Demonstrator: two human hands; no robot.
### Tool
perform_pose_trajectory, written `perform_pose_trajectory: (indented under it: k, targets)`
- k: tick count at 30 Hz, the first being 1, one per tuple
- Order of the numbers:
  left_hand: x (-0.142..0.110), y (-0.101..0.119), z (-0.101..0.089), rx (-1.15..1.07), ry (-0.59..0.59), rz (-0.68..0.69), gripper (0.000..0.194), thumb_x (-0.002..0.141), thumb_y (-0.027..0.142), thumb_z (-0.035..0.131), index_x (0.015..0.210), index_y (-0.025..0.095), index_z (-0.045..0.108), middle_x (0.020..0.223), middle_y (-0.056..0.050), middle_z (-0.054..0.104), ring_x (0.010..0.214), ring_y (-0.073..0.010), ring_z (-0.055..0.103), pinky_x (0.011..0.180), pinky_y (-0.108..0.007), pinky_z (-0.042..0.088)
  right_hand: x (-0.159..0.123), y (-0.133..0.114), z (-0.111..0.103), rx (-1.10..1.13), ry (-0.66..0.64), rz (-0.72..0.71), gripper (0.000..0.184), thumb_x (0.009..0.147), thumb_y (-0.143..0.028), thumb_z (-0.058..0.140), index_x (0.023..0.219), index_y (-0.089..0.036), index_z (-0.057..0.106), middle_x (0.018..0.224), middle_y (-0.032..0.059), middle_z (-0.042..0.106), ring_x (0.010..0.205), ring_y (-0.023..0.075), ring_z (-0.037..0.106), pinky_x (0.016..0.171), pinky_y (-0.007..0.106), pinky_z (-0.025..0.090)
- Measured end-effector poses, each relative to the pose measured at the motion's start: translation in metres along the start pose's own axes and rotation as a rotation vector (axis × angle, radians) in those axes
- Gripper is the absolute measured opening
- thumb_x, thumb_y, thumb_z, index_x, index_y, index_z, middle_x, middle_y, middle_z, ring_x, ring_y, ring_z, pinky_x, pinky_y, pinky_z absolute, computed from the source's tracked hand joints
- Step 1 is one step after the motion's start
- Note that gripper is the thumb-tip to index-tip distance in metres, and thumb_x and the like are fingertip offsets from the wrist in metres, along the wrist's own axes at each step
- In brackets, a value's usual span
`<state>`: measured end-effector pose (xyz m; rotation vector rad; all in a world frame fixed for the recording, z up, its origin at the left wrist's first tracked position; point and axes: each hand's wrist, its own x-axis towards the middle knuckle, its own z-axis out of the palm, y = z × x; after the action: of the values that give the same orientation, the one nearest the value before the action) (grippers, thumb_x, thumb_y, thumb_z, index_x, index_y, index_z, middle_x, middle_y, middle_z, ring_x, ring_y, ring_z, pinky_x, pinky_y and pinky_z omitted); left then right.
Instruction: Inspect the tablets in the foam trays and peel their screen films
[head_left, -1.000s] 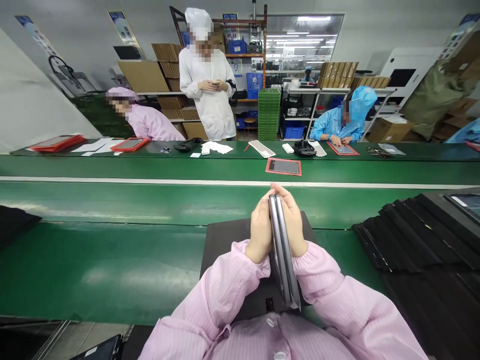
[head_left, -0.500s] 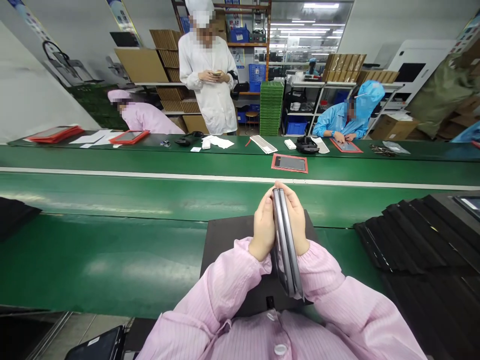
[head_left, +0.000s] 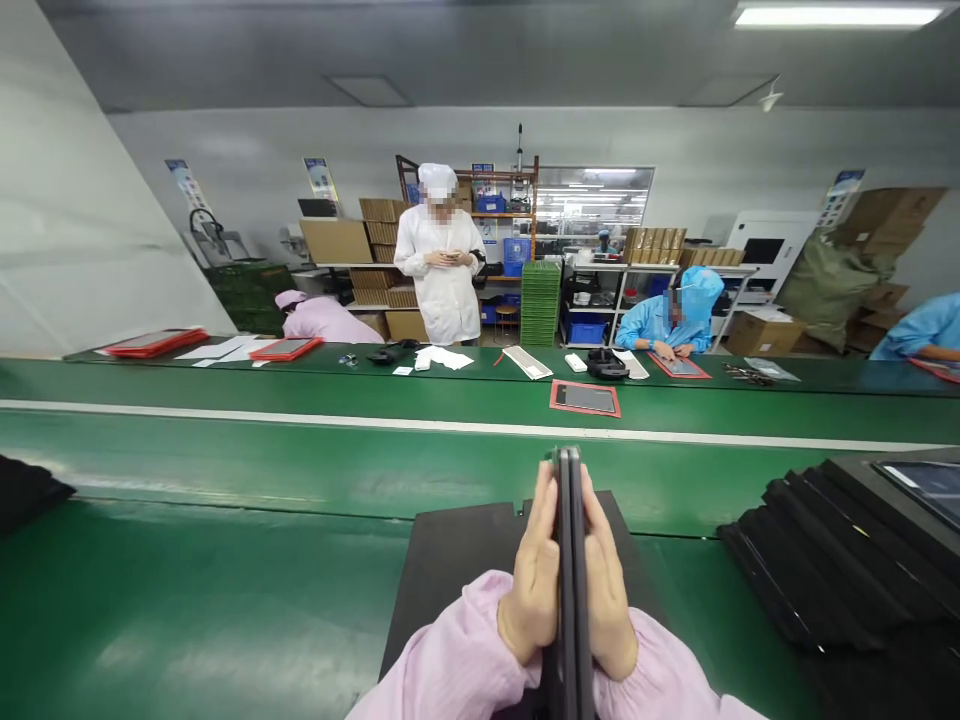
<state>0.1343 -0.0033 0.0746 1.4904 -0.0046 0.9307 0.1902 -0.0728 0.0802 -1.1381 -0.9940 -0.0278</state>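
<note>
Two slim dark slabs that look like tablets (head_left: 574, 600) stand on edge, side by side, pointing away from me. My left hand (head_left: 534, 580) lies along their left face with fingers stretched forward. Against the right face presses my right hand (head_left: 607, 585), so the pair is held between both palms. A narrow line runs between the two slabs, and their flat faces are hidden by my hands. Beneath them lies a dark grey mat (head_left: 450, 555) on the green bench.
To the right is a stack of black sleeves or covers (head_left: 802, 560) with a tablet (head_left: 922, 490) on top. A red-edged panel (head_left: 585, 398) lies on the green belt (head_left: 300, 460) ahead. Co-workers sit or stand beyond the far edge. Something black (head_left: 30, 495) lies at left.
My view has tipped upward, so the scene sits lower. The tablets have turned more upright and straight ahead, and my fingers have straightened along their sides.
</note>
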Motion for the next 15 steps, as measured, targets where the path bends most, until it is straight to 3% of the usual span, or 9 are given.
perform_pose_trajectory:
  k: [2, 4, 15]
  targets:
    - [0.008, 0.022, 0.009, 0.027, 0.026, -0.054, 0.05, 0.093, 0.047, 0.031, 0.14, 0.029, 0.032, 0.15, -0.002, 0.024, 0.138, -0.0231, 0.021, 0.115, -0.037, 0.017, 0.01, -0.018, 0.002, 0.068, 0.023, 0.157, 0.04, 0.098, -0.032, 0.029, 0.137, -0.033, 0.038, 0.143, -0.0033, 0.037, 0.132, 0.0175, 0.033, 0.11, 0.038, 0.033]
    - [0.009, 0.036, 0.015, 0.044, 0.06, -0.105, 0.051, 0.093, 0.047, 0.029, 0.14, 0.027, 0.031, 0.15, -0.002, 0.026, 0.137, -0.0217, 0.023, 0.115, -0.035, 0.02, 0.014, -0.028, 0.003, 0.114, 0.03, 0.222, 0.039, 0.097, -0.036, 0.033, 0.135, -0.032, 0.041, 0.142, -0.0018, 0.04, 0.131, 0.0179, 0.036, 0.11, 0.038, 0.032]
    - [-0.013, 0.062, 0.018, 0.06, 0.002, -0.024, 0.05, 0.093, 0.048, 0.026, 0.141, 0.037, 0.023, 0.153, 0.006, 0.019, 0.14, -0.0204, 0.016, 0.116, -0.034, 0.015, -0.002, -0.058, 0.003, 0.181, -0.027, 0.223, 0.042, 0.096, -0.037, 0.033, 0.138, -0.029, 0.038, 0.146, 0.0009, 0.033, 0.134, 0.0197, 0.03, 0.111, 0.039, 0.029]
